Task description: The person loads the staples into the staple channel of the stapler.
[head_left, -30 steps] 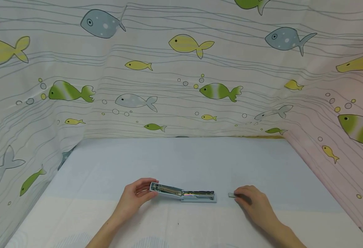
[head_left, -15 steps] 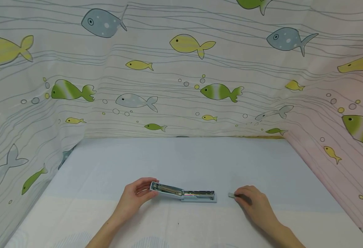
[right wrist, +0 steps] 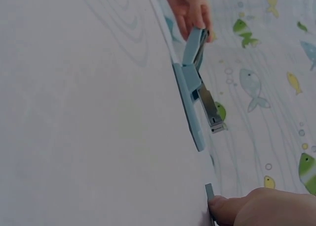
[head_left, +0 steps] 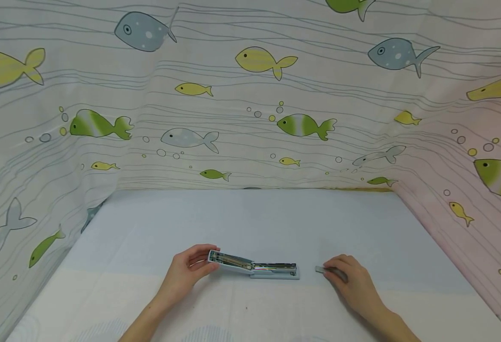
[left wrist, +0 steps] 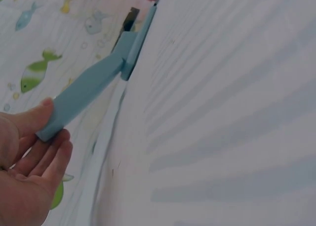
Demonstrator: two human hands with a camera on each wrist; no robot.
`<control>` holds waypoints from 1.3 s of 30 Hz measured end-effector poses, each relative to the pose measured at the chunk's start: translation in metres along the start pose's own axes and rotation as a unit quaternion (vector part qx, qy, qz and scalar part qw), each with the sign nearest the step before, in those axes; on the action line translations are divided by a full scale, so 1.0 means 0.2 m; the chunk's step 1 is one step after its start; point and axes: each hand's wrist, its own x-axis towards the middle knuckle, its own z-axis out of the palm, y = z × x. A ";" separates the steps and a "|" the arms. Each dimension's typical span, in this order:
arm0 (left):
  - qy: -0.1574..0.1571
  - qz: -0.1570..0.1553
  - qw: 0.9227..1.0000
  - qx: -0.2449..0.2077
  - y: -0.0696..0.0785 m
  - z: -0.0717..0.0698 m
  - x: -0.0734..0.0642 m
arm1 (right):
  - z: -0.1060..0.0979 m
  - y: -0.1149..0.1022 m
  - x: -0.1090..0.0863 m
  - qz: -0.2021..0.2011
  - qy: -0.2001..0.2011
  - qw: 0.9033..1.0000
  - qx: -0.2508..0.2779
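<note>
A light blue stapler (head_left: 274,274) lies on the table in the head view, its top cover swung far back to the left and its metal magazine showing. My left hand (head_left: 186,268) grips the free end of that cover (left wrist: 86,95), thumb on one side and fingers on the other, as the left wrist view shows. To the right of the stapler, my right hand (head_left: 351,278) pinches a short grey strip of staples (head_left: 320,269) between thumb and fingers, low over the table. A gap separates the strip from the stapler's front end. Part of the strip is hidden by my fingers.
A pale cloth (head_left: 250,218) covers the table. Fish-printed curtains (head_left: 242,104) hang behind it and along both sides. A small dark speck (head_left: 246,308) shows on the cloth in front of the stapler.
The strip of staples has turned slightly in my right hand, and more of it shows under the fingers. The left hand and the stapler stay put.
</note>
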 end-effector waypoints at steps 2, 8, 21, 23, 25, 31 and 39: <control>-0.001 0.000 1.000 -0.002 0.00 0.00 0.00 | 0.00 0.00 0.00 0.001 -0.003 1.000 -0.002; 0.001 0.001 1.000 0.000 0.00 0.00 0.00 | 0.00 0.00 0.00 -0.003 -0.011 1.000 -0.016; 0.000 0.005 1.000 -0.002 -0.01 0.00 0.00 | 0.01 -0.01 0.01 -0.032 0.006 0.999 -0.004; 0.001 0.004 1.000 -0.002 -0.01 0.00 0.00 | 0.02 0.00 0.01 -0.038 0.008 0.999 -0.001; 0.002 0.003 1.000 -0.003 -0.01 0.00 0.00 | 0.02 0.00 0.01 -0.041 0.008 0.999 -0.002; 0.002 -0.005 1.000 -0.005 0.00 0.00 0.00 | 0.02 0.00 0.01 -0.032 0.000 0.999 -0.011; 0.005 -0.006 1.000 -0.006 0.00 0.00 0.00 | 0.02 -0.01 0.01 -0.030 -0.005 0.999 -0.018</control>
